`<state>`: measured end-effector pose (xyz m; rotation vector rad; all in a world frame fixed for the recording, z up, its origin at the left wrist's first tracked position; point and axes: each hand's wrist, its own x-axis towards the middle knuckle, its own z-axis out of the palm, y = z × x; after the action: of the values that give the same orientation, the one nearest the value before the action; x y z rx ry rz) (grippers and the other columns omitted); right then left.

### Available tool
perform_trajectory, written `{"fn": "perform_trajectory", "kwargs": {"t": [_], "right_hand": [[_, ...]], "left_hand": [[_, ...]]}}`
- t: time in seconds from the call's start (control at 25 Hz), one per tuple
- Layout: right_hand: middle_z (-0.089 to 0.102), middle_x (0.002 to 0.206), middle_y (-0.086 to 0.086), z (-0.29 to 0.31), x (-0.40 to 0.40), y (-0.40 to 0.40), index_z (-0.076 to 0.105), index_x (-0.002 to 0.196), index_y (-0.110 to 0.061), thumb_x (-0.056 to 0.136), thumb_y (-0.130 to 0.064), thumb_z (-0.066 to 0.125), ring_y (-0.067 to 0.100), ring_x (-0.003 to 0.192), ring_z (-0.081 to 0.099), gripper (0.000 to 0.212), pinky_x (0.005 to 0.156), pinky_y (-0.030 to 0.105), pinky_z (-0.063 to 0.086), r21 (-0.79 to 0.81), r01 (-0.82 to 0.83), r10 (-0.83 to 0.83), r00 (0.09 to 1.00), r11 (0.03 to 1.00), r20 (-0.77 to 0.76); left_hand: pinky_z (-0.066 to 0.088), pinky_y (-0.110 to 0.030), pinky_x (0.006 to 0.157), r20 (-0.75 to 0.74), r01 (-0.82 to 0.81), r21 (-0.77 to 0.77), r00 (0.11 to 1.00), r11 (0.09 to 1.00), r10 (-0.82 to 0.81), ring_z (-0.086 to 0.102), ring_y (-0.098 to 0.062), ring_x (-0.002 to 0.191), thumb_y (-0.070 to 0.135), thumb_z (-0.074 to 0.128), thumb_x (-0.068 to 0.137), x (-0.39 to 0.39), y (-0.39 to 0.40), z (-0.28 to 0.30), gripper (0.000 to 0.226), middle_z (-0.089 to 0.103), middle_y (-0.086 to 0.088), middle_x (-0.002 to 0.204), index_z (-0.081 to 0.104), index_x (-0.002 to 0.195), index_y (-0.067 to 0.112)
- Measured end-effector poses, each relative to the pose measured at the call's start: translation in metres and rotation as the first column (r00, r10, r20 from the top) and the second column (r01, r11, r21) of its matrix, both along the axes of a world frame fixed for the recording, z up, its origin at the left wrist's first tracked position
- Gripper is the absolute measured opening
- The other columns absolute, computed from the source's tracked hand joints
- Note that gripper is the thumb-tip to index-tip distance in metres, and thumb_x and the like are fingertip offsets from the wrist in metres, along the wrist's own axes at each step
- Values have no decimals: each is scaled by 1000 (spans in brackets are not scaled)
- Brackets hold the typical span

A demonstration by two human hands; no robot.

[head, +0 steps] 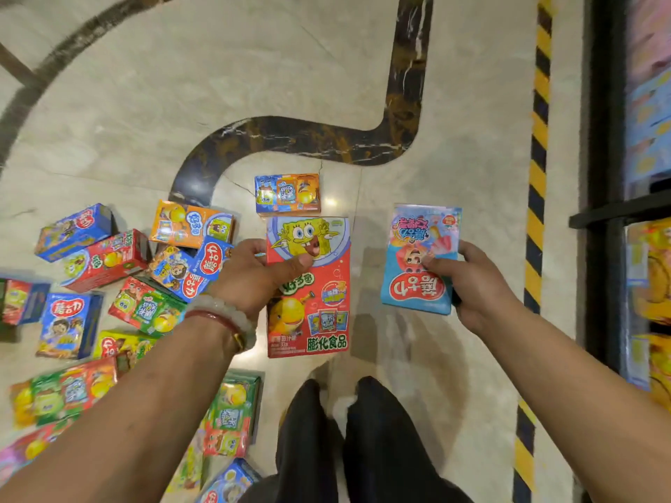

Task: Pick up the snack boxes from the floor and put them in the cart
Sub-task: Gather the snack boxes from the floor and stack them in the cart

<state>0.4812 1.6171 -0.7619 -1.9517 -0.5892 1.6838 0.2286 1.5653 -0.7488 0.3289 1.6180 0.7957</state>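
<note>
Shiny marble floor [454,147] with a dark swirl in it. Left hand [254,274] grips a red SpongeBob snack box [312,306], thumb on its front; right hand [472,281] pinches a light-blue snack box [417,285]. Loads more boxes [120,285] lie scattered on the left, and a yellow-black stripe [537,183] runs down the right.

Left arm: reaching forward from lower left, bare forearm, bead bracelets circling the wrist. Left hand [250,277]: gripping a red box, thumb [296,265] pressing across its front, fingers curling behind its edge. Right arm: extending forward from lower right, bare. Right hand [479,285]: pinching a blue box, thumb lying on its face, fingers wrapping behind. Legs: standing below, in dark trousers.
</note>
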Motion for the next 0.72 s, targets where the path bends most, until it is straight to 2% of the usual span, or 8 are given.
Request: {"fn": "perform_trajectory", "kwargs": {"t": [0.04, 0.12, 0.24, 0.28, 0.4, 0.44, 0.6, 0.72], "right_hand": [[70, 99, 7, 55, 1, -1, 52, 123, -9, 84, 2, 65, 19, 71, 70, 42, 53, 27, 55, 13, -20, 20, 1000, 1000, -1], [70, 100, 8, 106, 5, -8, 54, 121, -9, 83, 3, 65, 22, 76, 70, 41, 57, 29, 55, 41, -51, 52, 998, 998, -19], [70, 98, 10, 256, -1, -15, 55, 118, -8, 84, 6, 62, 22, 74, 69, 37, 54, 27, 54, 69, -79, 83, 995, 994, -55], [70, 98, 10, 265, -3, -17, 56, 118, -8, 85, 6, 61, 21, 72, 70, 36, 53, 27, 54, 93, -96, 102, 993, 991, -60], [70, 100, 13, 374, -10, -32, 55, 120, -5, 85, 4, 62, 23, 75, 70, 38, 62, 33, 59, 179, -77, 95, 991, 981, -96], [71, 101, 15, 408, -9, -43, 54, 121, -4, 84, 4, 63, 24, 75, 70, 38, 67, 36, 60, 204, -75, 99, 989, 976, -109], [71, 100, 15, 474, -12, -74, 55, 117, -3, 84, 1, 65, 23, 73, 71, 35, 70, 37, 59, 278, -38, 87, 983, 960, -165], [71, 101, 16, 503, -6, -99, 57, 116, -4, 83, 1, 66, 25, 76, 71, 34, 70, 38, 59, 310, 2, 56, 982, 951, -180]], "left_hand": [[55, -50, 82, 4, -18, 7, 1000, 1000, 18, 70, -33, 85, 30, 85, 43, -3, 0, 52, 87, 71, -16, 100, 52, 119, 2], [56, -50, 79, 41, -25, 72, 999, 997, 22, 71, -34, 83, 25, 91, 47, -7, -5, 102, 87, 72, -16, 98, 51, 120, -1], [57, -43, 68, 19, -19, 111, 1000, 994, 17, 71, -33, 78, 22, 90, 48, -16, -11, 247, 83, 72, -18, 95, 53, 118, -3], [58, -42, 67, 50, -3, 138, 999, 990, -4, 71, -32, 76, 20, 91, 49, -16, -13, 256, 79, 72, -19, 94, 55, 115, -4], [57, -34, 59, 47, 27, 243, 998, 970, -40, 70, -24, 63, 16, 75, 61, -19, -26, 368, 37, 73, -15, 79, 65, 94, 0], [56, -33, 58, 37, 43, 270, 998, 962, -55, 70, -22, 61, 15, 72, 64, -21, -35, 405, 32, 73, -15, 78, 65, 92, 0], [58, -38, 61, 48, 44, 344, 997, 938, -65, 70, -26, 68, 20, 77, 56, -22, -51, 473, 65, 71, -22, 93, 58, 112, -5], [59, -40, 62, 49, 76, 380, 994, 922, -102, 70, -26, 66, 20, 75, 56, -20, -64, 508, 54, 73, -17, 84, 62, 104, -1]]}}
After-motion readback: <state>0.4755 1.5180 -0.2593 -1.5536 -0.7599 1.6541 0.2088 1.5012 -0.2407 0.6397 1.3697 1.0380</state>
